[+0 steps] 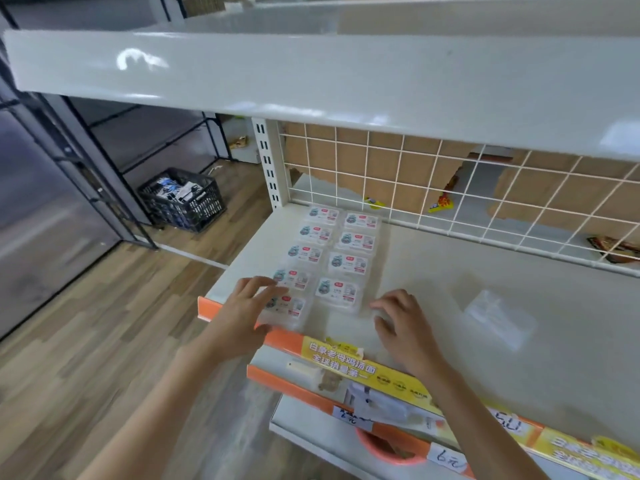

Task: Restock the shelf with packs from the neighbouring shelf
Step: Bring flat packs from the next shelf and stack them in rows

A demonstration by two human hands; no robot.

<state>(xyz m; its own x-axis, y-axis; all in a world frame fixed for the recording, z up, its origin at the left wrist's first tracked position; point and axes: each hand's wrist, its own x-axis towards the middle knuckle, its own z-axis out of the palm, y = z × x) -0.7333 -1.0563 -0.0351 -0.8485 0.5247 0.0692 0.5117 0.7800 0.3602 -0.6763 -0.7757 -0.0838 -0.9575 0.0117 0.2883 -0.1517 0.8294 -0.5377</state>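
Note:
Several small clear packs with white labels lie flat in two columns on the left end of the white shelf. My left hand rests with spread fingers on the nearest pack of the left column, at the shelf's front edge. My right hand hovers just right of the nearest pack of the right column, fingers loosely bent and holding nothing. A single clear pack lies apart to the right, blurred.
An orange price strip with yellow labels runs along the shelf front. A wire grid backs the shelf, with cardboard behind. Another white shelf hangs above. A black crate of packs stands on the wooden floor at left.

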